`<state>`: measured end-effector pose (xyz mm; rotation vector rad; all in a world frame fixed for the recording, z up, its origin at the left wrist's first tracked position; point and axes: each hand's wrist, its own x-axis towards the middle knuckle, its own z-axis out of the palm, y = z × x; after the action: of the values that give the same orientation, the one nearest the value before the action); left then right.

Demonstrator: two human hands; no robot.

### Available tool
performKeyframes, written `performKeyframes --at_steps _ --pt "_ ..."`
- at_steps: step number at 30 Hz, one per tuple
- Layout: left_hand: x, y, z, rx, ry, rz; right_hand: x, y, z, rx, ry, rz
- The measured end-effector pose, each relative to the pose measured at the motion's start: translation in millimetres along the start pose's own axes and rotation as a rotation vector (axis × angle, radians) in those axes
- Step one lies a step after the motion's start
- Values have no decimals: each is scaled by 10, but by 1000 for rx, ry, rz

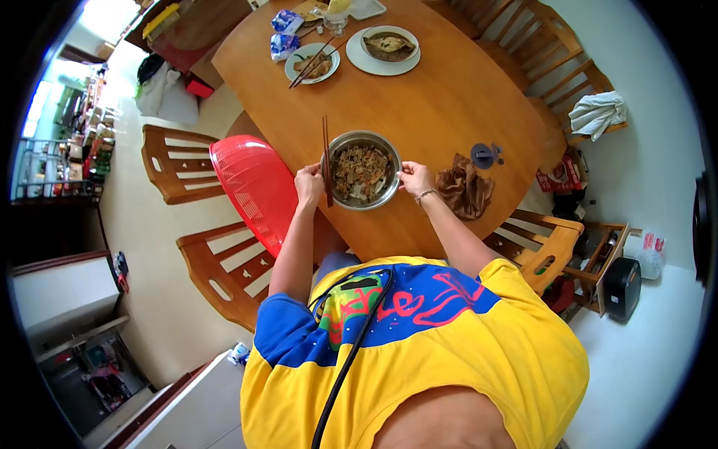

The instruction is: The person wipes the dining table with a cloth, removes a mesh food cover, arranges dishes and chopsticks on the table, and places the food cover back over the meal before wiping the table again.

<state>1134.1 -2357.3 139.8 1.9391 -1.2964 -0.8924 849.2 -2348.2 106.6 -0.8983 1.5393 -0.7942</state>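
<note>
Between my two hands is a round stainless steel bowl [399,191] of cooked, shredded brownish food [362,170], at the near edge of the wooden table. My left hand [309,184] grips its left rim, and a pair of brown chopsticks [326,150] stands along that side, against the same fingers. On the opposite rim my right hand [416,179] is closed, thumb and fingers pinching the edge. A crumpled brown cloth [465,188] lies just right of my right hand. Whether the bowl rests on the table or is lifted cannot be made out.
A plate of food [313,64] with chopsticks across it and a bowl of fish [390,45] on a white plate stand farther back. A dark round lid-like object [486,156] lies at the right. A red plastic cover [250,187] leans beside the table's left edge. Wooden chairs [179,161] surround the table.
</note>
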Motion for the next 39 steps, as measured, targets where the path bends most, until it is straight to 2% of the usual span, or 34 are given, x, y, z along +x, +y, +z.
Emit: performKeyframes --at_steps 3,5,7,11,14,16,23,24,28,31,38,39 --pt "93 -107 81 -79 30 6 39 47 24 35 55 -22" --pt "92 78 52 -62 18 1 49 12 7 44 76 -32" --pt "158 204 78 -102 -22 -68 97 -2 -44 61 93 -36" --pt "554 72 377 -196 -115 -60 242 -89 -219 76 161 -54" --pt "911 101 672 -232 -111 1 396 -251 -396 42 212 -32" --pt "1111 235 836 -181 -150 128 529 -305 -521 54 248 -49" --pt "1622 870 1282 -156 -199 170 1064 -437 -889 138 358 -75" --pt "1665 920 1351 -83 -155 244 1119 -452 -943 115 371 -71" --pt "1763 1220 1487 -151 -248 99 1240 -476 -1114 80 407 -15" --pt "1844 1228 1607 -103 -216 206 1274 -500 -1182 87 408 -17" --pt "1870 1291 1636 -148 -297 133 1258 -450 -1233 62 369 14" --pt "1890 1290 1583 -151 -289 127 1248 -449 -1223 -85 486 -45"
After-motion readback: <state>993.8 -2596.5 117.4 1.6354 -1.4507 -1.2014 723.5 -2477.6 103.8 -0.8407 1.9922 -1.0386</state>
